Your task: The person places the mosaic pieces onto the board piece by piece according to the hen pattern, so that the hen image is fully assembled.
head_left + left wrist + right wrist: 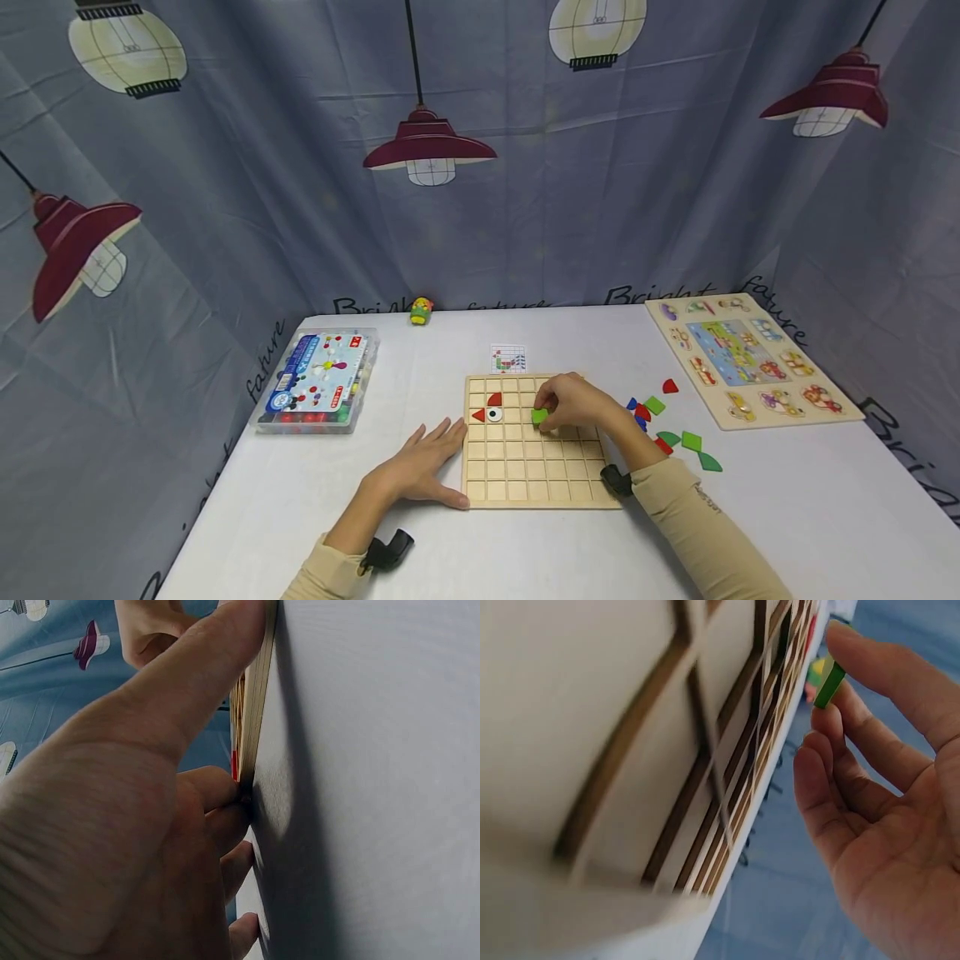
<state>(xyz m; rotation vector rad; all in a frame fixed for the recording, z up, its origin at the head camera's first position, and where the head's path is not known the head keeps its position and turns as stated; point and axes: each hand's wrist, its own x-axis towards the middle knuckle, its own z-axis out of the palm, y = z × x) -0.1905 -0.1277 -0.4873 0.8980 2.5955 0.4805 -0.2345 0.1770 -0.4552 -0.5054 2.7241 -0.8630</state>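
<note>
Green tile (539, 416) is over the board (506, 492), right of its middle and in the upper half; the right-wrist view puts it above the surface, edge-on. Right hand (572, 402) has it: grip pinched on the tile, thumb against fingertips. Left hand (423, 460) lies at the board's left side, fingers spread, grip released; thumb touches the board's edge near the lower left corner, other fingertips on the counter (420, 358). Board is pale wood, divided into square cells by thin ridges. Upper left of it, three pieces sit in adjoining cells: a white eye disc (494, 414) with black centre, a red quarter piece (494, 399) just above it, a red wedge (478, 414) just to its left. Beyond the far edge, near it, a small pattern card (508, 358) with a coloured figure on a grid. Right of the board, a scatter of loose pieces (692, 441), red, blue and green, partly behind the right forearm. Black wrist cameras (390, 550) on both wrists, tan sleeves (705, 533) above them. Farther right, a wooden picture puzzle (798, 419); far left, a clear box (318, 379) with a printed label; at the back edge, a small green-and-yellow toy (421, 311). Behind everything, a grey-blue curtain (525, 233) printed with lamps (430, 152).
</note>
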